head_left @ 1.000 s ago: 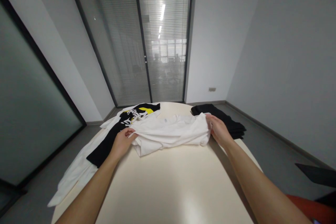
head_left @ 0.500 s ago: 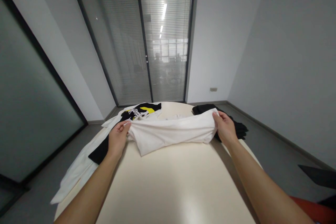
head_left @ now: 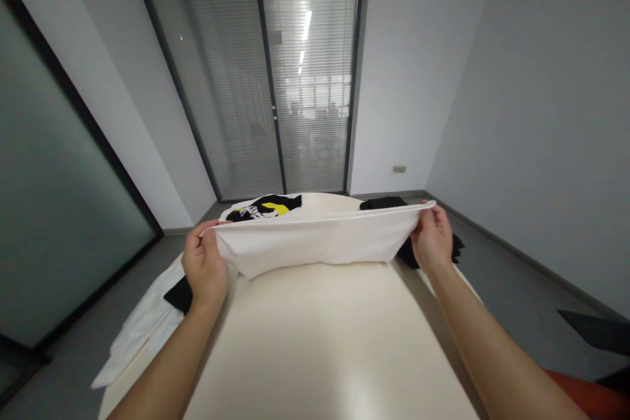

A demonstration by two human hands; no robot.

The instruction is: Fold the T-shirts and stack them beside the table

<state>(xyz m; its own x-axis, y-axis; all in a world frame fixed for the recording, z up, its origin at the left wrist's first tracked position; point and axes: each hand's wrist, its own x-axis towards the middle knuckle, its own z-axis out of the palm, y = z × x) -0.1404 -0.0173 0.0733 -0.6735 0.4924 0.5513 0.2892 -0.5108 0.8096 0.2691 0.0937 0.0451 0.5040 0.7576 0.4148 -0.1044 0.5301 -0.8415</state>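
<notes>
A white piece of cloth (head_left: 315,239), which looks like a folded garment, is stretched taut between my hands above the table (head_left: 305,335). My left hand (head_left: 205,266) pinches its left upper corner between thumb and fingers. At the other end, my right hand (head_left: 433,236) grips the right upper corner. The upper edge runs nearly straight, rising slightly to the right, while the lower part hangs down close to the tabletop. Whether the lower edge touches the table I cannot tell.
Behind the cloth at left lies a black garment with a yellow and white print (head_left: 266,208). White fabric (head_left: 142,321) drapes over the table's left edge. Folded black clothes (head_left: 384,203) lie at the far right, partly hidden. A red object (head_left: 585,394) shows at lower right.
My hands have moved farther apart, the left one to the left and the right one to the right. The cloth is now tauter, with a straighter upper edge and fewer creases.
</notes>
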